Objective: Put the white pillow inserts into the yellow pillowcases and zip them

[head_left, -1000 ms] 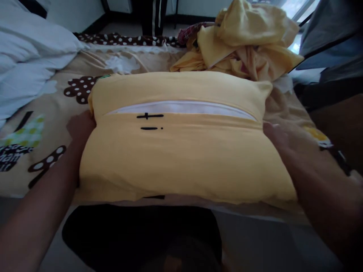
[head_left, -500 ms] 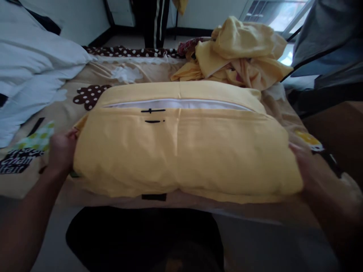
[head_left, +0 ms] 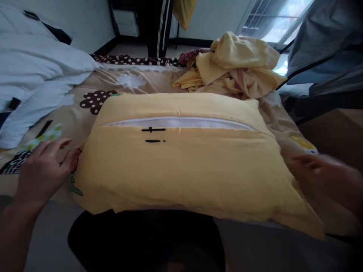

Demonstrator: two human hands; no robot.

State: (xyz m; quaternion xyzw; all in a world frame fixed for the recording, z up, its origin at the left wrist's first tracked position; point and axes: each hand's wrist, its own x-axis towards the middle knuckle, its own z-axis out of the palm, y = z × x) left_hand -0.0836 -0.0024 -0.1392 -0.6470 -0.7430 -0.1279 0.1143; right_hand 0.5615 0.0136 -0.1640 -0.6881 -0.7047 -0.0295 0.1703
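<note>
A plump yellow pillow (head_left: 181, 170) lies flat on the bed in front of me. Across its upper part runs a long slit, gaping a little, with a white inner pillow (head_left: 176, 122) showing through. Black marks are printed just below the slit. My left hand (head_left: 47, 166) is beside the pillow's left edge, fingers apart and curved, thumb close to the cloth. Off the right edge, my right hand (head_left: 329, 177) is blurred, its fingers partly curled, with a gap between it and the pillow.
A heap of yellow cloth (head_left: 241, 68) lies at the bed's far right. White bedding (head_left: 42, 71) is piled at the left on the patterned sheet (head_left: 159, 79). A brown box (head_left: 337, 132) stands at the right, below hanging grey cloth (head_left: 323, 34).
Both hands have let go of the pillow's sides and moved outward. The pillow now lies flatter, its lower right corner spread out. The view has tilted up slightly.
</note>
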